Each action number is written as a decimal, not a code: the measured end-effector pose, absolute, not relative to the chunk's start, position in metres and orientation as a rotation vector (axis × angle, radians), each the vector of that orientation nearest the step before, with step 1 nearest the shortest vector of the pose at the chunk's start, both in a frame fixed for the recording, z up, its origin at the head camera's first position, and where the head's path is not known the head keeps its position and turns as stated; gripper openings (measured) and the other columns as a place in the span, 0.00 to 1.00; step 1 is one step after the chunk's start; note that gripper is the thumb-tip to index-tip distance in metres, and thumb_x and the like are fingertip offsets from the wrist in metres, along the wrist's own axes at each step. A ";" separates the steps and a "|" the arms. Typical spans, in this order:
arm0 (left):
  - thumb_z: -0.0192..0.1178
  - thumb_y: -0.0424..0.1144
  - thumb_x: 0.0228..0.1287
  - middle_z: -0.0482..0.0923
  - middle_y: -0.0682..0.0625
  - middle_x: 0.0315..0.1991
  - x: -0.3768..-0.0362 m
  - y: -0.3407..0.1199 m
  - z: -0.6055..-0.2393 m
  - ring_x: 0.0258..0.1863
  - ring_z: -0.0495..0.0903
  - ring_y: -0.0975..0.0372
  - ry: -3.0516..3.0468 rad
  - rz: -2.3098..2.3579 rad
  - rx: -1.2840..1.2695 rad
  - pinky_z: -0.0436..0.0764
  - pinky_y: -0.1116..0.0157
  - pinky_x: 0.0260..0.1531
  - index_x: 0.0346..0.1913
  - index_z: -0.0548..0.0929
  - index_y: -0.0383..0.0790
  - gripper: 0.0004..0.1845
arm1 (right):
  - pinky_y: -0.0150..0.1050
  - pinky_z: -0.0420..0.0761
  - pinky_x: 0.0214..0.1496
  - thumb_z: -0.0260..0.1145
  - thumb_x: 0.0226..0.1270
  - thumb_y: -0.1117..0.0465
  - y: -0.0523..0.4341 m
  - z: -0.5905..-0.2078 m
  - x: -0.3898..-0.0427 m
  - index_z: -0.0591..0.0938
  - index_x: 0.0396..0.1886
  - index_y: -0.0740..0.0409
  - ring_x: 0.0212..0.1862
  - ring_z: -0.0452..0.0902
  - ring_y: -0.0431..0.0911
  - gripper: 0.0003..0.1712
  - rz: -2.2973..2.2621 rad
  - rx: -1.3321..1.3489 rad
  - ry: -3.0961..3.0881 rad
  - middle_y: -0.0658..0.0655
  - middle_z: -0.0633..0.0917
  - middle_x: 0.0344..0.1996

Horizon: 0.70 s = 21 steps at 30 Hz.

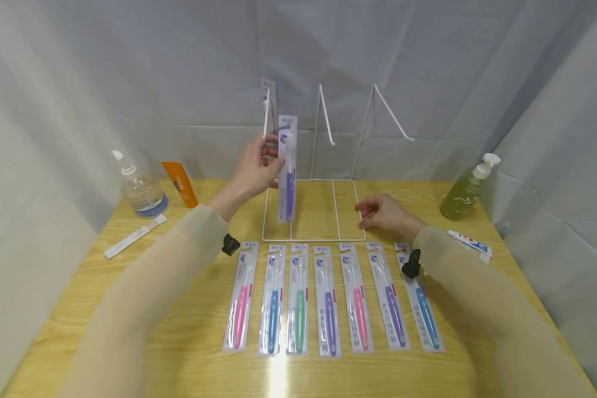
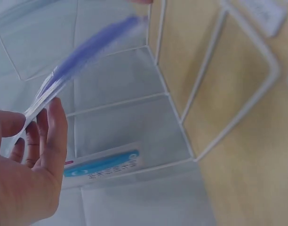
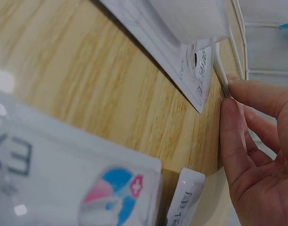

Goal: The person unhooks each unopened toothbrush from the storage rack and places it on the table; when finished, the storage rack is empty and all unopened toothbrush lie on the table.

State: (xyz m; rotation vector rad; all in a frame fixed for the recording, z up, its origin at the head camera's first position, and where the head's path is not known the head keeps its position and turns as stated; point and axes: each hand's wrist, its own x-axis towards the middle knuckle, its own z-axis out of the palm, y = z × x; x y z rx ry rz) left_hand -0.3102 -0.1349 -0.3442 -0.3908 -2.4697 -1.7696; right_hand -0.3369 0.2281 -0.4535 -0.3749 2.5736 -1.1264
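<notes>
My left hand pinches a packaged purple toothbrush between thumb and fingers. It holds the pack upright at the left prong of a white wire rack, with the pack's top close to the prong's tip. Behind it, a packaged blue toothbrush hangs on that same prong, partly hidden by the hand in the head view. My right hand grips the right side of the rack's base wire between thumb and fingers, as the right wrist view also shows. The middle prong and right prong carry nothing.
Several packaged toothbrushes lie in a row before the rack. On the left stand a clear bottle and an orange tube, near a white strip. A green pump bottle and toothpaste box are at right.
</notes>
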 end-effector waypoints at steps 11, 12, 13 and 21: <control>0.56 0.30 0.85 0.77 0.37 0.59 -0.258 -0.182 -0.377 0.48 0.86 0.55 -2.618 -2.055 -0.173 0.98 0.53 0.39 0.81 0.64 0.37 0.28 | 0.27 0.79 0.47 0.83 0.66 0.65 0.231 -0.453 -0.337 0.86 0.68 0.68 0.48 0.78 0.46 0.32 -1.102 -0.372 2.580 0.61 0.88 0.47; 0.55 0.31 0.85 0.78 0.37 0.60 -0.252 -0.187 -0.380 0.49 0.86 0.55 -2.630 -2.073 -0.161 0.98 0.54 0.39 0.82 0.63 0.37 0.28 | 0.27 0.80 0.46 0.83 0.66 0.66 0.231 -0.453 -0.337 0.86 0.68 0.68 0.47 0.78 0.46 0.32 -1.104 -0.371 2.580 0.61 0.88 0.47; 0.55 0.31 0.86 0.78 0.37 0.59 -0.247 -0.193 -0.383 0.48 0.86 0.55 -2.638 -2.091 -0.152 0.98 0.54 0.40 0.82 0.62 0.37 0.29 | 0.27 0.80 0.46 0.83 0.66 0.66 0.231 -0.454 -0.337 0.86 0.68 0.68 0.48 0.78 0.46 0.32 -1.106 -0.367 2.578 0.61 0.87 0.47; 0.56 0.32 0.86 0.82 0.45 0.54 -0.206 -0.236 -0.410 0.48 0.88 0.58 -2.719 -2.187 -0.082 0.98 0.55 0.41 0.84 0.60 0.35 0.32 | 0.28 0.79 0.48 0.83 0.65 0.65 0.232 -0.455 -0.341 0.86 0.68 0.66 0.48 0.79 0.46 0.32 -1.096 -0.353 2.592 0.60 0.88 0.47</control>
